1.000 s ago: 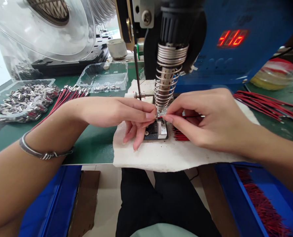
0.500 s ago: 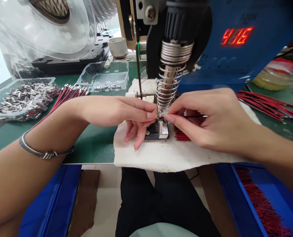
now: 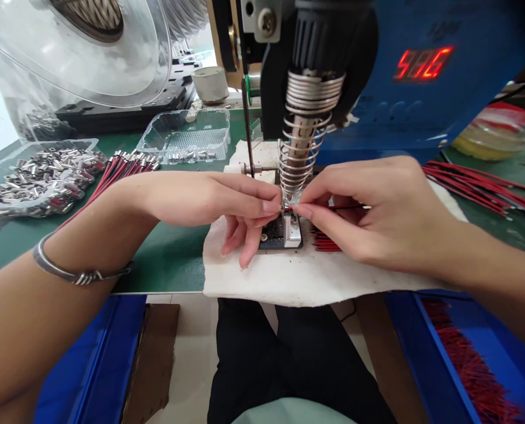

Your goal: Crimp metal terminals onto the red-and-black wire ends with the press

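Observation:
My left hand point(image 3: 227, 203) pinches a small metal terminal at the tip of a thin red wire point(image 3: 346, 207), right under the spring-guarded soldering iron point(image 3: 305, 141). My right hand point(image 3: 377, 209) pinches the same red wire from the right, thumb and forefinger closed on it. Both fingertips meet above a small metal fixture block point(image 3: 291, 229) that sits on a white cloth point(image 3: 297, 277). A metal bangle circles my left wrist.
A pile of metal terminals point(image 3: 41, 179) lies at the left beside finished red wires point(image 3: 121, 168) and a clear plastic tray point(image 3: 187, 138). More red wires point(image 3: 478, 185) lie at the right. A blue machine point(image 3: 421, 76) with a red display stands behind. A blue bin point(image 3: 465, 359) holds red wires.
Both hands stay pinched at the same spot under the iron. The red display has changed from 416 to another reading.

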`<move>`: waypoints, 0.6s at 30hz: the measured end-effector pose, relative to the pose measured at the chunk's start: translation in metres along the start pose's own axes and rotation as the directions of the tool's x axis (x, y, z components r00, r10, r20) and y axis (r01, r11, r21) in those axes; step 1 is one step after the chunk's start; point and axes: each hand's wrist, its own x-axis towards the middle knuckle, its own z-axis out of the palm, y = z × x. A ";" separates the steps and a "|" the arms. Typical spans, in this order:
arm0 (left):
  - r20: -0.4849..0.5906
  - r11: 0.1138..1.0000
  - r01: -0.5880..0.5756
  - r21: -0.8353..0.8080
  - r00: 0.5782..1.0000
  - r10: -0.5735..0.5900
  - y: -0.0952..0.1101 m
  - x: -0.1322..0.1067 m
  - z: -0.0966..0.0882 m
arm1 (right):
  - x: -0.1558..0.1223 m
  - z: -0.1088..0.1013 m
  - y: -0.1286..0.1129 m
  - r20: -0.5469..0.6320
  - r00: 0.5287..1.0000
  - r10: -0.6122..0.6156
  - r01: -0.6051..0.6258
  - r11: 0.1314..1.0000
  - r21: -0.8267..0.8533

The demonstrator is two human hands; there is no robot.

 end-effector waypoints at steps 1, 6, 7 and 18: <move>-0.004 1.000 -0.004 -0.005 1.000 0.003 -0.001 0.000 0.000 | 0.000 0.000 0.000 0.000 1.000 0.000 0.000 1.000 0.001; 0.009 1.000 -0.018 -0.014 1.000 0.018 -0.005 0.000 -0.001 | 0.001 0.000 0.000 0.010 1.000 0.004 -0.004 1.000 0.007; 0.010 1.000 -0.018 -0.013 1.000 0.018 -0.004 0.001 -0.001 | 0.001 0.000 0.000 0.009 1.000 0.004 -0.004 1.000 0.005; -0.008 0.999 0.037 -0.020 0.999 -0.038 -0.001 0.000 0.000 | 0.000 0.001 0.000 0.002 1.000 -0.006 0.006 1.000 -0.004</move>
